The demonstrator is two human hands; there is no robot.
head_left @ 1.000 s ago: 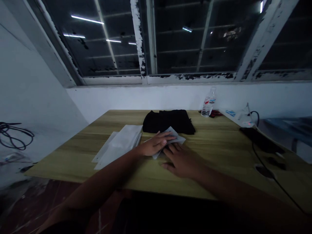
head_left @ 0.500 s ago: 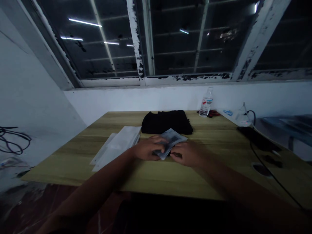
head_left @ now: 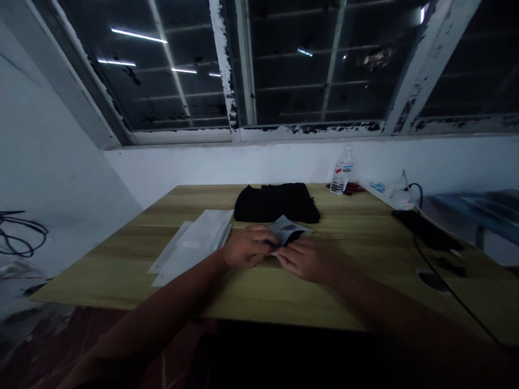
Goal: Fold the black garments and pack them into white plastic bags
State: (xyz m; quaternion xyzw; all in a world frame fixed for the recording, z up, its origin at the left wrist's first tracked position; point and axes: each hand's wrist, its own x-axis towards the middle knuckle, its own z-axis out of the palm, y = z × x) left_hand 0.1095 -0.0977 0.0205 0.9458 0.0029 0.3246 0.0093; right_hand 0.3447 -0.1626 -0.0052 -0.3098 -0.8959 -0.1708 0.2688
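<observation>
Two hands work at the front centre of the wood-grain table (head_left: 279,300). My left hand (head_left: 246,246) is curled nearly shut, its fingers closed on the left end of a flat plastic packet (head_left: 290,229). My right hand (head_left: 308,261) is half closed, and its fingertips grip the lower edge of the same packet. The packet lies between my hands, with its far edge at the front of a folded black garment (head_left: 277,203). Dark contents show inside it, but they are too dim to identify.

A stack of flat white sleeves (head_left: 198,244) lies just left of my left hand, towards the table's front edge. The garment sits at the far edge, near the centre. Farther right along that edge stand an upright water bottle (head_left: 341,172) and, touching distance beside it, a small red object (head_left: 352,188). A black flat pad (head_left: 421,229) lies at the right edge, and a black cable (head_left: 450,292) runs past a round grommet (head_left: 432,281) towards the front right corner.
</observation>
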